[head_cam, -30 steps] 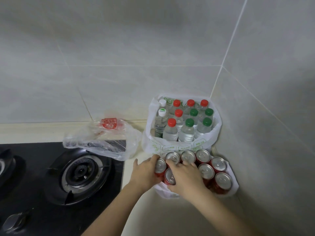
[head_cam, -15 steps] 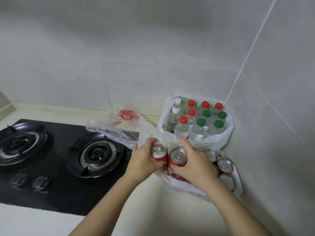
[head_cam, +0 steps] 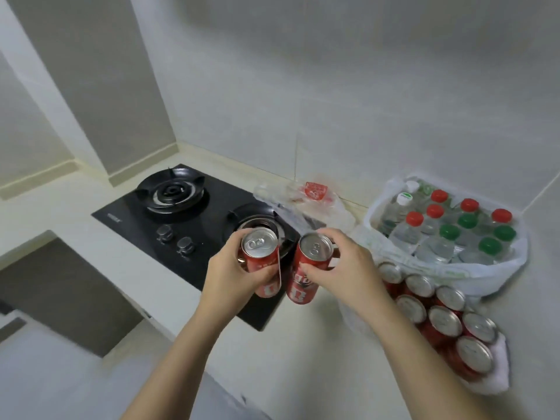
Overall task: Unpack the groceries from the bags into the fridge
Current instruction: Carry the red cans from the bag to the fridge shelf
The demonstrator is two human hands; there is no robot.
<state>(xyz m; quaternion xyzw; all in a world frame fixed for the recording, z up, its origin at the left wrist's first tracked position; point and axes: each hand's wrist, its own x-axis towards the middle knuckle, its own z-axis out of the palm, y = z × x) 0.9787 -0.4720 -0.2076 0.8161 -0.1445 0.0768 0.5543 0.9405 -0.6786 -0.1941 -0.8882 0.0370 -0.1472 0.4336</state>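
My left hand (head_cam: 230, 277) grips a red drink can (head_cam: 260, 253) and my right hand (head_cam: 348, 268) grips a second red can (head_cam: 306, 268). Both cans are held upright, side by side, above the right edge of the stove. To the right, a white plastic bag (head_cam: 500, 377) on the counter holds several more red cans (head_cam: 442, 322). Behind it stands another white bag (head_cam: 512, 262) packed with water bottles (head_cam: 436, 241) with red, green and white caps. No fridge is in view.
A black two-burner gas stove (head_cam: 188, 225) is set into the pale counter (head_cam: 303, 359) on the left. A crumpled clear plastic bag with a red label (head_cam: 315, 195) lies against the tiled wall behind my hands. The counter edge drops off at lower left.
Both hands have lifted one can each out of the can bag and carried them left, over the stove's edge. The view has swung left, so the bags now sit at the right.
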